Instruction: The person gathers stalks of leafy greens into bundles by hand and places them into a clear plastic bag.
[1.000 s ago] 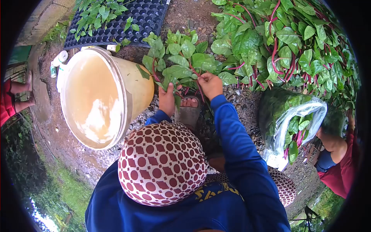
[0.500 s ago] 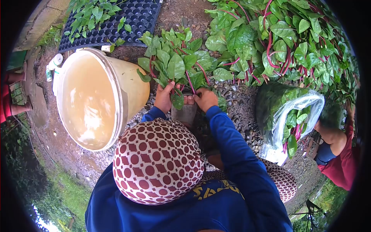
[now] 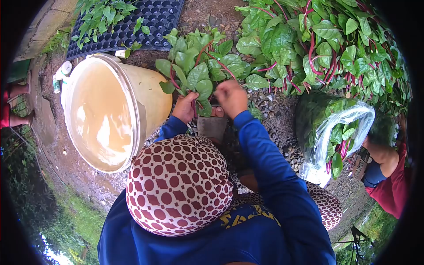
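The bunch (image 3: 197, 76) was in front of the person, above the ground between the bucket (image 3: 152, 95) and the pile (image 3: 304, 53). Its green leaves fanned out away from the body, with reddish stems among them. The left hand (image 3: 184, 107) was closed on the stems at the near end, where one leaf hung down by the fingers. The right hand (image 3: 232, 97) was just beside the bunch, apart from the left hand, with its fingers bent and blurred; whether it gripped anything could not be told.

Below the hands, a foot (image 3: 217, 111) showed its toes at the open front of a grey shoe (image 3: 212, 128), on wet gravel (image 3: 278, 119). Nearer the body, patterned cloth (image 3: 176, 185) in maroon and white showed against the dark blue top (image 3: 185, 243), which had yellow lettering.

To the left, the bucket was tilted, its round mouth showing a shiny, pale brown surface. Small containers (image 3: 65, 70) lay past its far left side. Beyond the bucket was a black tray (image 3: 154, 26) of round cells, with leafy sprigs (image 3: 106, 15) over it.

To the right spread the pile of leaves and red stems. Nearer than the pile, a clear bag (image 3: 364, 117) held more leaves and stems, its mouth open. Beside it, at the right edge, was a person in maroon (image 3: 391, 185); another person's feet (image 3: 21, 120) showed at the left edge.
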Action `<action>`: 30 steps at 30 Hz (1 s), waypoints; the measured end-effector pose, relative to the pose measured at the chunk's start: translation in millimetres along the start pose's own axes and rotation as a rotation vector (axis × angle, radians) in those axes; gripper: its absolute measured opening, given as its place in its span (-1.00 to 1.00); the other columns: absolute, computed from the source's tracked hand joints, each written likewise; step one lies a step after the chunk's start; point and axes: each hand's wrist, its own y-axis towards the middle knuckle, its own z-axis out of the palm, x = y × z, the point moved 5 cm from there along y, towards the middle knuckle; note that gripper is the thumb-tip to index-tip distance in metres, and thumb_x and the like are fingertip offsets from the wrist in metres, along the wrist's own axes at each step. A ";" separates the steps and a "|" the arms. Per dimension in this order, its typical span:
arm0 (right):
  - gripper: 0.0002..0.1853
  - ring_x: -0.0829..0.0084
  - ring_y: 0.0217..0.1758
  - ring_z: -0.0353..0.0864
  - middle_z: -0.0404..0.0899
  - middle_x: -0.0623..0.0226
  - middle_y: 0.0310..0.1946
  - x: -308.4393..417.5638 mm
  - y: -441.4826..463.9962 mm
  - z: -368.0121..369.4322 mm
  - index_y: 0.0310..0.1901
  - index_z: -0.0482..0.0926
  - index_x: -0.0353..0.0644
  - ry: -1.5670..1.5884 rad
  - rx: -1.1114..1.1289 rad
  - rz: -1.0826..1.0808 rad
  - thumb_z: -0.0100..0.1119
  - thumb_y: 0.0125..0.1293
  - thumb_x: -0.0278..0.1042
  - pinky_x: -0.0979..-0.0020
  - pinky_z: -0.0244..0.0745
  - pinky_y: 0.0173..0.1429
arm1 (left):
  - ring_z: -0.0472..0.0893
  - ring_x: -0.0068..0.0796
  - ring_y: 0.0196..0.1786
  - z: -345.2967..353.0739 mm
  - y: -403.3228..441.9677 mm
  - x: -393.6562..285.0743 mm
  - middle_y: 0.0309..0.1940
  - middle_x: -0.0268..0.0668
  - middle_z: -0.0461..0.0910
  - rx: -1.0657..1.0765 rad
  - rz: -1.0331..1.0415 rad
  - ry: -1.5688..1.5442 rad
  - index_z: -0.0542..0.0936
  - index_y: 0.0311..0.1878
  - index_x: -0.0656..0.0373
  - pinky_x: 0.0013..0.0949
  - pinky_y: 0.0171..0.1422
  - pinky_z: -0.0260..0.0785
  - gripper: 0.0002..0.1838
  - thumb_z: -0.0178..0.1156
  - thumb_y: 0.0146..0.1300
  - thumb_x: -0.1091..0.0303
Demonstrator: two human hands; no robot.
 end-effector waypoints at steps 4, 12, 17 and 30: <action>-0.83 0.18 -0.20 0.57 0.57 0.30 -0.34 -64.0 9.4 -16.6 -0.37 0.59 -0.08 -0.341 -0.194 0.075 0.31 0.02 -0.25 0.23 0.51 -0.13 | 0.58 -0.37 -0.07 -3.3 -0.8 3.4 -0.09 -0.27 0.56 -0.094 0.138 0.057 0.45 0.06 0.23 -0.29 -0.02 0.48 -0.68 0.11 0.20 0.50; -0.91 0.25 -0.22 0.55 0.56 0.30 -0.37 37.9 -0.5 1.8 -0.47 0.60 -0.03 -0.266 -0.024 -0.170 0.24 -0.04 -0.28 0.23 0.49 -0.17 | 0.57 -0.48 -0.15 37.2 -22.1 -8.5 -0.14 -0.31 0.58 -0.073 0.242 0.000 0.49 -0.01 0.26 -0.42 -0.03 0.41 -0.71 0.18 0.19 0.51; -0.88 0.17 -0.25 0.58 0.57 0.20 -0.35 27.9 -19.0 41.7 -0.36 0.60 -0.15 0.432 0.172 0.060 0.25 0.03 -0.39 0.26 0.51 -0.14 | 0.57 -0.47 -0.13 26.5 -20.1 -15.3 -0.11 -0.29 0.58 -0.039 0.186 0.054 0.47 0.04 0.25 -0.41 -0.02 0.41 -0.67 0.19 0.18 0.51; -0.63 0.25 -0.22 0.67 0.69 0.32 -0.36 -55.4 6.3 31.9 -0.23 0.64 -0.06 -0.052 0.119 0.572 0.38 -0.06 -0.05 0.24 0.52 -0.07 | 0.55 -0.42 -0.11 -2.3 -4.4 -23.4 -0.10 -0.21 0.56 -0.272 0.634 0.560 0.40 0.06 0.30 -0.38 0.02 0.40 -0.57 0.23 0.09 0.53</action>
